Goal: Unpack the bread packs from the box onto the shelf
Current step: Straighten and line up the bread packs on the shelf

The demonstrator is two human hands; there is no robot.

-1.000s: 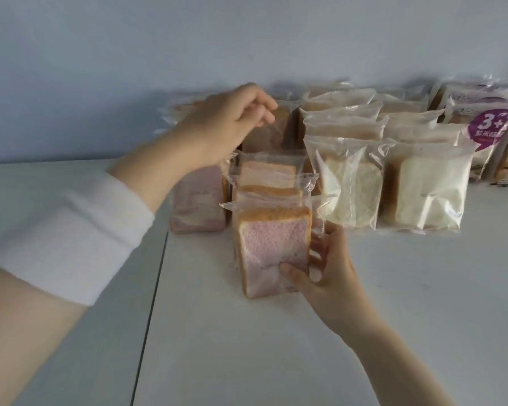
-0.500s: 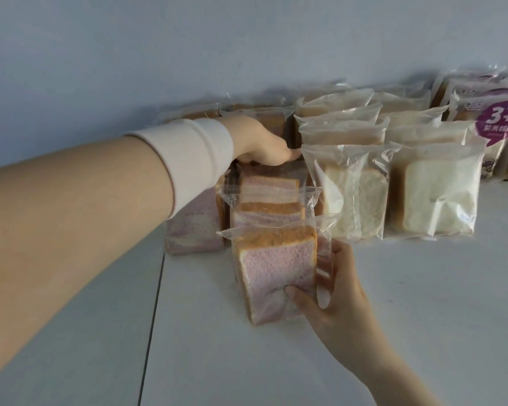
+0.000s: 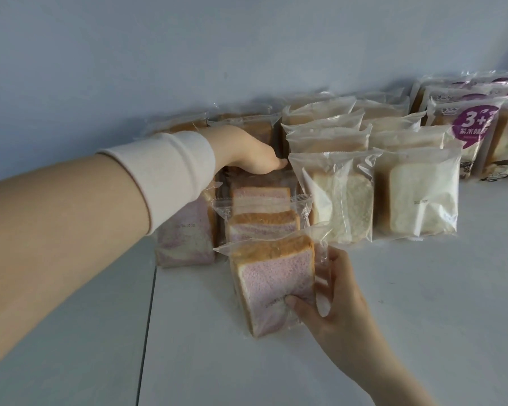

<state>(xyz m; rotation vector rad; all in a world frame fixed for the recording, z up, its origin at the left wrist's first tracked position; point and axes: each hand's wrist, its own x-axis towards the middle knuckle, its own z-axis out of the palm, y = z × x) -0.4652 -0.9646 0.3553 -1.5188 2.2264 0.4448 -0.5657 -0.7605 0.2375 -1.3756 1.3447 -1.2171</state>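
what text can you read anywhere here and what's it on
"3+": purple badge on the printed pack, cut off at the right.
"紫米": under it, further characters unclear.
Small print atop the printed packs: blurred.
Stamps on the white bread pack and the purple bread pack: too small to read.

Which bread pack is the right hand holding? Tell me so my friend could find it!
On the white shelf, find the line of purple bread packs left of the white bread packs. It is the front purple pack, nearest you, gripped by the right hand. Only this one leans, showing its whole purple face.
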